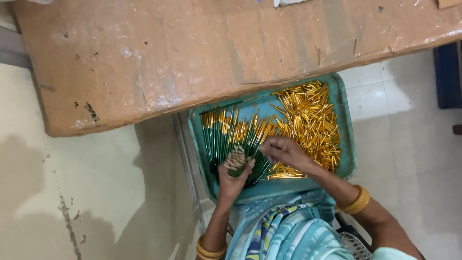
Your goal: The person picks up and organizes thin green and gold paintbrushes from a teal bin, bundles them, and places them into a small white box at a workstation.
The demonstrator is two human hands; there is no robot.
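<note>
A teal tray (347, 120) rests on my lap. It holds a fan of thin green sticks with gold tips (226, 137) on its left side and a heap of short gold tubes (310, 118) on its right. My left hand (233, 178) is closed around an upright bundle of sticks (236, 159) whose ends point at the camera. My right hand (286, 151) hovers over the near middle of the tray, fingers pinched at the sticks beside the bundle. What it pinches is too small to tell.
A worn brown tabletop (192, 53) covered in tape overhangs the far end of the tray. Pale floor tiles (404, 135) lie to the right, a cream floor (86, 192) to the left. A dark blue object (447, 74) stands at the right edge.
</note>
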